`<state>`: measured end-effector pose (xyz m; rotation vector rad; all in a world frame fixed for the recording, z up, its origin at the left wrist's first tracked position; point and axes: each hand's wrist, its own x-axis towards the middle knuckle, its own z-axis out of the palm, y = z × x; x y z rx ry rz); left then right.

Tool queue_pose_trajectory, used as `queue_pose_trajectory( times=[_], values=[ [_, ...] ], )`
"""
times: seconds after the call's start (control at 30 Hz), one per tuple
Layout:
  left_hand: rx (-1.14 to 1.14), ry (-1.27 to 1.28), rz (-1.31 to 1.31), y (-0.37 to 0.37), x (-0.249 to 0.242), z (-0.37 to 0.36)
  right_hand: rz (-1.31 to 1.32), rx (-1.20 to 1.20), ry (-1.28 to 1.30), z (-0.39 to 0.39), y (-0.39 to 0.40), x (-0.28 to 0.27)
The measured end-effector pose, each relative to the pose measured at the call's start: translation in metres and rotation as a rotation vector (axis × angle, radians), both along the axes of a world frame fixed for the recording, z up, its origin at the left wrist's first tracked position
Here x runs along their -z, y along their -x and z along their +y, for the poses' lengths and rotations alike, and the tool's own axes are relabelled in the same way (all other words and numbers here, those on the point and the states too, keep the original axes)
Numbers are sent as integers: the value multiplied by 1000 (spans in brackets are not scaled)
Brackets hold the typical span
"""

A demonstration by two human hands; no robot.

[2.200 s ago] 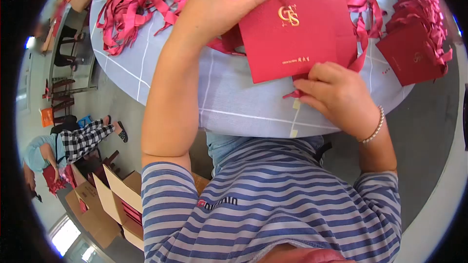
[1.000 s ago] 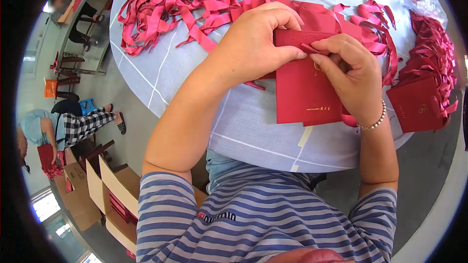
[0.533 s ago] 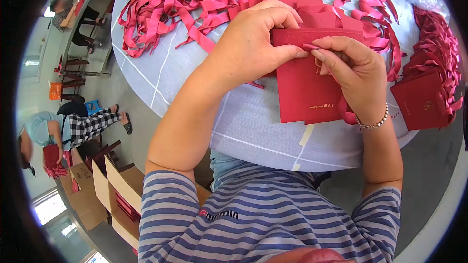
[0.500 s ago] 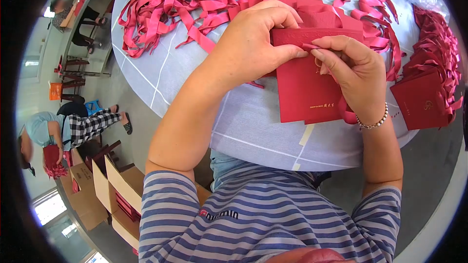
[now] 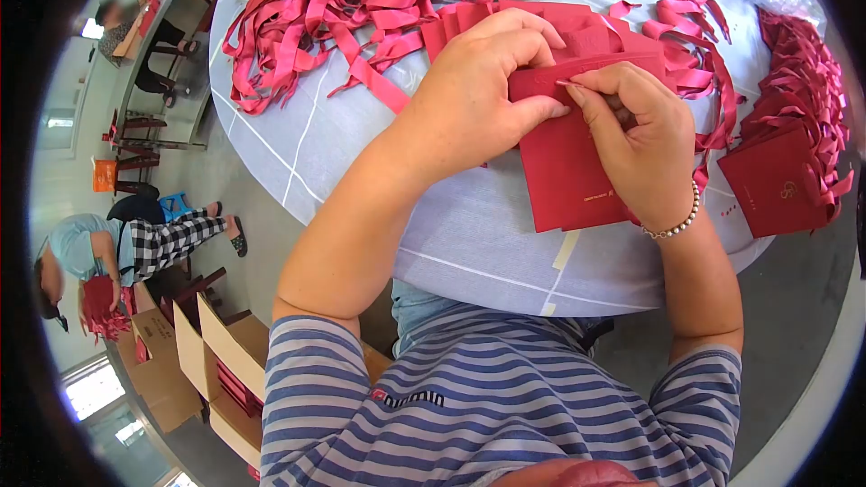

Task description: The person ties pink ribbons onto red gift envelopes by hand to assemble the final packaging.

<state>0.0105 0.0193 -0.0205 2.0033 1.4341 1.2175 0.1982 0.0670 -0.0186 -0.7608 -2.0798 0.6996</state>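
- Landmark: red paper bag (image 5: 566, 171), lying flat on the round grey table (image 5: 469, 225), near the table edge closest to the person.
- L hand (image 5: 483, 95) sits at the bag's top-left corner; thumb under the top edge, fingers curled over it, pinching the bag's mouth.
- R hand (image 5: 636, 140) lies over the bag's right half; fingertips (image 5: 577, 88) bent in and pressed to the top edge right beside the L thumb, nipping sth small there. Too hidden to say if it's ribbon or the paper fold.
- Bead bracelet (image 5: 672, 221) on the R wrist, just off the bag's lower right corner.
- Gold print shows on the bag's lower part, partly covered by the R hand.
- Loose red ribbons (image 5: 343, 9) piled on the table beyond the bag & to its left, well apart from the hands.
- More ribbon loops (image 5: 695, 45) just right of the bag's top, behind the R hand.
- Stack of finished red bags (image 5: 785, 180) w/ ribbon handles to the right of the bag, near the table's rim.
- Strip of tape (image 5: 566, 251) on the cloth just below the bag.
- Far left of the bag, off the table: another person in checked trousers (image 5: 167, 239) seated low, cardboard boxes (image 5: 207, 370) on the floor nearby.
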Motion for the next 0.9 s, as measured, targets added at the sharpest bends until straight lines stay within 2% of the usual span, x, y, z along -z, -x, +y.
queue_pose_trajectory(
  times=[0.13,0.23,0.37,0.47,0.6,0.7,0.77,0.8,0.87,0.9],
  values=[
    [7,-51,13,-3,0,-1,4,13,-176,-1,5,4],
    [8,-57,17,-5,-3,-3,-105,25,-455,-4,9,8],
    [-37,-79,46,-9,-5,-6,-122,30,-450,-4,11,8],
    [-14,-39,5,-4,-3,-4,-50,-39,-146,-4,4,-5],
    [30,5,-46,-2,-8,-7,8,-126,-119,-1,-6,-6],
    [78,-5,-20,-3,-9,-6,-2,-114,-145,1,-9,-9],
    [84,-120,91,-4,-9,-5,-56,-101,-342,4,-8,-12],
    [86,-120,90,-5,-9,-6,-57,-99,-341,6,-9,-16],
    [10,-215,104,-7,-10,-7,-129,-45,-445,11,-10,-23],
    [10,-216,102,-8,-13,-8,-134,-98,-421,13,-13,-23]
  ],
)
